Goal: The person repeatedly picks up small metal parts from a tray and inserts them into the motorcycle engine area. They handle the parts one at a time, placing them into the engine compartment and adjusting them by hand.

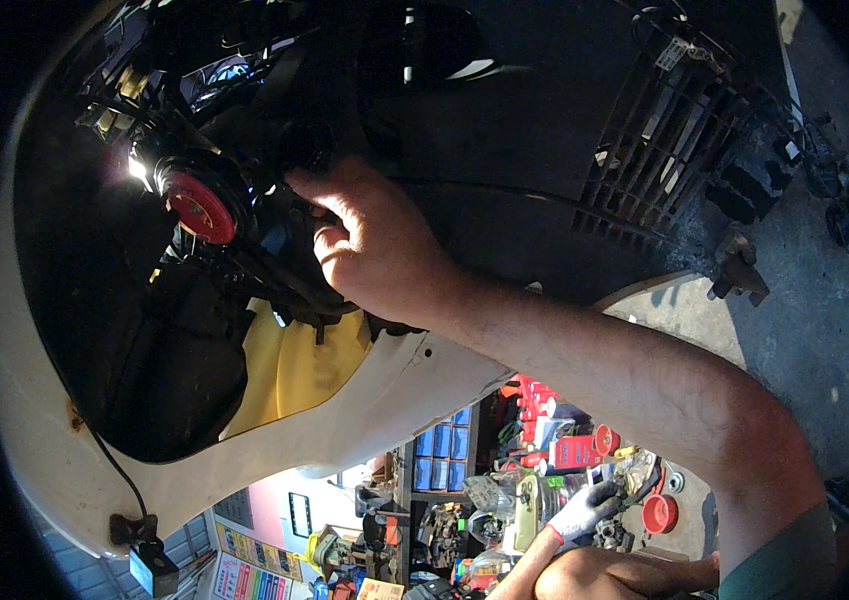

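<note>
Red catches the eye first: a round red cap (201,206) lit by a small bright lamp, deep inside the opened body of a scooter whose white shell (35,420) curves around the dark cavity. Everything else sits in relation to that cap. Just to its right, the person's right hand (375,245) reaches in from the lower right, its fingers (330,240) curled tight around a bundle of black cables and hoses (290,285) that runs down and away below the cap. What the fingertips pinch is hidden behind the knuckles. Below the cap and to the right, a yellow inner panel (295,365) shows behind the hoses. The left hand I cannot see anywhere.

Far right of the cap, a black slatted grille (660,130) closes off the housing, and loose dark metal parts (740,270) lie on the concrete floor (815,320) beyond it. Well below the cap, another person's gloved hand (585,510) works among red containers (575,450) and clutter.

My worry is the grip: pulling hard on that bundle could tug a connector loose or chafe a wire against the shell's edge, and in such dim light a snagged hose would be easy to miss.
</note>
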`<action>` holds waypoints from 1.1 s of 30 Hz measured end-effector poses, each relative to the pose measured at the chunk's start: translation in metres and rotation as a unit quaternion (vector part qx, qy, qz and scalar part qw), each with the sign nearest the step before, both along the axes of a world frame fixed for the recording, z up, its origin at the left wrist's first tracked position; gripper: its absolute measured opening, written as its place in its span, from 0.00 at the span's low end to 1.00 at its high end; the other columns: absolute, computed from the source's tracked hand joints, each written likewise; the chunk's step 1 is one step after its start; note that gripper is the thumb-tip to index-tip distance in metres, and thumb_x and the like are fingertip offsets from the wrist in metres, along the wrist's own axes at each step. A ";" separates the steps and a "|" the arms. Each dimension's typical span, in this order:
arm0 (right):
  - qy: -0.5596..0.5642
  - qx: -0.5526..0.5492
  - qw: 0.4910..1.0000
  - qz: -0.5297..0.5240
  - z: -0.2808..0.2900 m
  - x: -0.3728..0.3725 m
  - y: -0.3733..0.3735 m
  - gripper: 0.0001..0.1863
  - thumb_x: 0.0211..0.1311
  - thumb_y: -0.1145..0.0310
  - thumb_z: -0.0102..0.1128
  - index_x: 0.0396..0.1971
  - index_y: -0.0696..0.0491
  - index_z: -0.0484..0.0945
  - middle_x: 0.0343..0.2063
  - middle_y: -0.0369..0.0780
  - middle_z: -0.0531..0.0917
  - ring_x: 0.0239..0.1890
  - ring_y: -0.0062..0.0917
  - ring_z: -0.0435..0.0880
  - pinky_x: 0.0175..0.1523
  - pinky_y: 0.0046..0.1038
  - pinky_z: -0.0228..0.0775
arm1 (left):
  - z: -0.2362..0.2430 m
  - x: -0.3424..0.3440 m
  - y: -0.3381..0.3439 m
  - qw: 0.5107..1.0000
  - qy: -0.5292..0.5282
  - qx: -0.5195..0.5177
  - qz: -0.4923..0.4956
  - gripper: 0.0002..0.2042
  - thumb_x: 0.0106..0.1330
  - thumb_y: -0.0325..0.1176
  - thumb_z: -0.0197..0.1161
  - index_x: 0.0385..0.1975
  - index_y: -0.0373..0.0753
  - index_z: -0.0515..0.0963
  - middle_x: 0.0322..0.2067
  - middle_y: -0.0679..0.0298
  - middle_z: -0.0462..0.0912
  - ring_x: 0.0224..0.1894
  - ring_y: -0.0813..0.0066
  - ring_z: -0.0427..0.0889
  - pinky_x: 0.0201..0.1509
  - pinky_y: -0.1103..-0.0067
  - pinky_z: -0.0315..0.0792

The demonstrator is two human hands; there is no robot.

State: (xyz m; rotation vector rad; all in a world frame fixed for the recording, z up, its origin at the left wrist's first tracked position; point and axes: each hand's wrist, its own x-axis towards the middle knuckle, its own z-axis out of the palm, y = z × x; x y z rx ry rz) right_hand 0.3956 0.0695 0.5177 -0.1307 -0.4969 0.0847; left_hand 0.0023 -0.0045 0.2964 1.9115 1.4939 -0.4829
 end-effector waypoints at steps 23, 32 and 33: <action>0.000 -0.044 0.996 -0.079 -0.005 -0.004 -0.003 0.33 0.59 0.83 0.58 0.68 0.55 0.71 0.47 0.43 0.76 0.48 0.30 0.82 0.52 0.29 0.80 | 0.001 -0.003 0.001 0.999 0.017 -0.022 0.034 0.12 0.76 0.38 0.60 0.50 0.37 0.77 0.37 0.69 0.79 0.38 0.83 0.74 0.40 0.82 0.74; -0.066 -0.072 0.995 -0.017 -0.020 -0.001 0.000 0.34 0.56 0.81 0.60 0.67 0.52 0.71 0.53 0.51 0.77 0.49 0.42 0.85 0.49 0.39 0.84 | 0.001 -0.003 0.000 0.998 0.036 -0.021 0.044 0.13 0.76 0.37 0.59 0.51 0.36 0.78 0.38 0.66 0.81 0.40 0.82 0.76 0.42 0.81 0.75; -0.050 -0.064 0.996 -0.030 -0.019 -0.002 0.003 0.34 0.57 0.82 0.59 0.67 0.52 0.71 0.51 0.49 0.77 0.47 0.37 0.84 0.47 0.35 0.83 | 0.004 0.003 0.000 0.998 0.044 -0.020 0.036 0.13 0.76 0.37 0.59 0.51 0.36 0.78 0.38 0.66 0.81 0.40 0.82 0.76 0.42 0.81 0.75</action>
